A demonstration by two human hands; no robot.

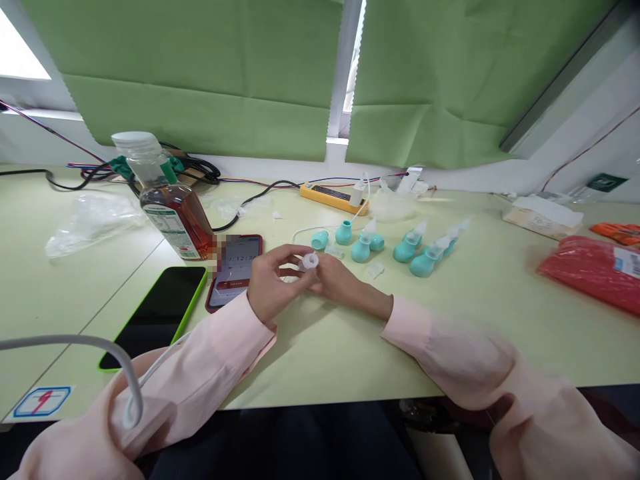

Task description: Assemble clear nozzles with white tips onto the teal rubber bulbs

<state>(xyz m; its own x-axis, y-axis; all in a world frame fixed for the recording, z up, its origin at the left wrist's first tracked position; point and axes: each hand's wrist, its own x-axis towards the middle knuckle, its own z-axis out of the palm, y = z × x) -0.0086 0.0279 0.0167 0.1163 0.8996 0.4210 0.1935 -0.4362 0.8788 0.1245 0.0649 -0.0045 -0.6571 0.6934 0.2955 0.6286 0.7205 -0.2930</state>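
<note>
Between the thumb and fingers of my left hand [276,283] is a small clear plastic nozzle [311,261], its round opening turned up toward me. My right hand [336,277] lies against the left one, fingers curled behind the nozzle; what its fingertips grip is hidden. Beyond my hands stand turquoise nasal aspirator bulbs, several fitted with clear tips, such as this one [361,249]. One bare bulb [343,233] stands upright, and another bare bulb [320,240] lies on its side. Small clear plastic pieces [375,270] lie on the table near them.
To the left are a bottle of amber liquid [175,220], a red-cased phone [234,273] and a green-cased phone [155,313]. A yellow power strip [333,198] lies behind the bulbs. A red plastic package [593,270] and tissue pack [543,217] sit right. A white cable [75,340] crosses my left sleeve.
</note>
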